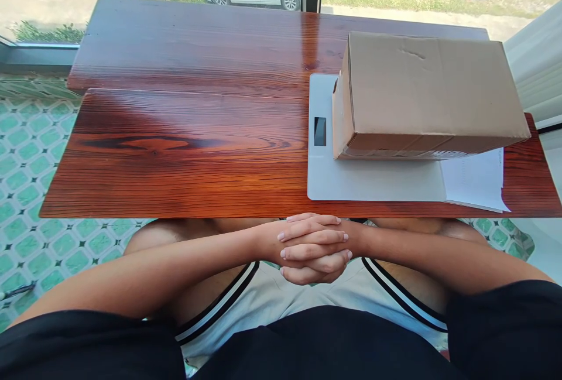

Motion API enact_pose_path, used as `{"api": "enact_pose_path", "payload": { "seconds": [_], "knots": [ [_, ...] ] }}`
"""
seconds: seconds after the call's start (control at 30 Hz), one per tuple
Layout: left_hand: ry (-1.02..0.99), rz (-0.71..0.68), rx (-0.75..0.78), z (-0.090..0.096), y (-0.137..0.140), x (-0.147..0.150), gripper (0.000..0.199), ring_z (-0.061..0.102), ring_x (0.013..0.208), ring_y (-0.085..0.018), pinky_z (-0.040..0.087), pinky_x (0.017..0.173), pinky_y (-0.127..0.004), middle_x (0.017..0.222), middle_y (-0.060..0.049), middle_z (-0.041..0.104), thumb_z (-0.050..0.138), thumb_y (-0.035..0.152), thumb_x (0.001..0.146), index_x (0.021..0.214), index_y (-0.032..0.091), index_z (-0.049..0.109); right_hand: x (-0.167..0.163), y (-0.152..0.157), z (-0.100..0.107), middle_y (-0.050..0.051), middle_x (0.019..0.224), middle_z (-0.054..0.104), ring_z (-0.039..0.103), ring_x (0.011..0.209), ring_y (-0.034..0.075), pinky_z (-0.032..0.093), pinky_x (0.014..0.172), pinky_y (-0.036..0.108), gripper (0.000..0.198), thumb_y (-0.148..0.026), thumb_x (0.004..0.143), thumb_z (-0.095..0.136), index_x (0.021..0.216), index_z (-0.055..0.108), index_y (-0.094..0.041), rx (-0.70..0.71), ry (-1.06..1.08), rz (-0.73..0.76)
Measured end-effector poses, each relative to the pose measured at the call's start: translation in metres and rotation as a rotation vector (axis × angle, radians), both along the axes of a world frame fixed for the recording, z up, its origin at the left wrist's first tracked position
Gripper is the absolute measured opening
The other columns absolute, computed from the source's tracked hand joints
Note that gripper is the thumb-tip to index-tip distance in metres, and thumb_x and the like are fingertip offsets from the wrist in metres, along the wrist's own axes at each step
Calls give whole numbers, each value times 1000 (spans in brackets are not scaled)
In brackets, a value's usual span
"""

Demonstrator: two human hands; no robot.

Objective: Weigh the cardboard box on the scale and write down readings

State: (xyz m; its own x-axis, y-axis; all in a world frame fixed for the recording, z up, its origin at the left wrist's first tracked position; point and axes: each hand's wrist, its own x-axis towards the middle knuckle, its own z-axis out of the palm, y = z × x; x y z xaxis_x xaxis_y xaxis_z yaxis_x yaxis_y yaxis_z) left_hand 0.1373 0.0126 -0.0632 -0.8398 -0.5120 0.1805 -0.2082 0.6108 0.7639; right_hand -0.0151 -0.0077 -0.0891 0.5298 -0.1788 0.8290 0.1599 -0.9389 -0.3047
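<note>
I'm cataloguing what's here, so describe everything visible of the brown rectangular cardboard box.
The brown rectangular cardboard box looks closed, a small crease marking its plain top. Seemingly clear tape shines along its near side. It lies lengthwise, left to right, apparently resting on a flat white panel with a dark display.

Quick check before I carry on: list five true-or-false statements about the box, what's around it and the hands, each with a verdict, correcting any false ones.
1. The cardboard box rests on the white plate. True.
2. The hands are gripping the cardboard box. False: the hands are clasped together, apart from it.
3. A dark display shows left of the cardboard box. True.
4. The papers lie at the white plate's left edge. False: the papers show at its right edge.
5. The fingers of both hands are interlaced. True.
</note>
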Motion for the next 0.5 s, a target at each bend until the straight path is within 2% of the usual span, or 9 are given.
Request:
{"api": "enact_pose_path", "payload": {
  "seconds": [0.13, 0.23, 0.33, 0.5],
  "knots": [
    [-72, -21, 64, 7, 0, -1, 40, 39, 148, -39, 65, 79, -29, 146, -5, 61, 55, 65, 96, 114, 39, 80, -2, -4, -1, 14, 110, 72, 75, 102, 37, 65, 84, 50, 49, -21, 75, 84, 122, 69, -27, -67, 23, 23],
    [-99, -3, 76, 9, 1, 0, 44, 38, 149, -38, 64, 80, -27, 147, -4, 60, 52, 67, 97, 115, 38, 79, -2, -5, 1, 14, 112, 70, 73, 106, 37, 64, 85, 52, 48, -20, 77, 83, 123, 68, -27, -44, 35, 53],
    [-82, 12, 69, 7, 2, 0, 44, 39, 148, -37, 65, 75, -24, 146, -3, 60, 52, 67, 97, 113, 38, 80, -1, -3, 4, 13, 110, 70, 72, 108, 36, 64, 85, 51, 44, -20, 79, 81, 121, 70, -28, -16, 14, 51],
    [-11, 22, 26, 1, 2, 0, 42, 44, 145, -36, 64, 75, -23, 146, -2, 61, 53, 66, 97, 121, 40, 77, -1, -2, 11, 12, 106, 71, 74, 104, 36, 65, 85, 50, 45, -21, 78, 83, 120, 68, -28, -60, 32, 36]
  ]
}}
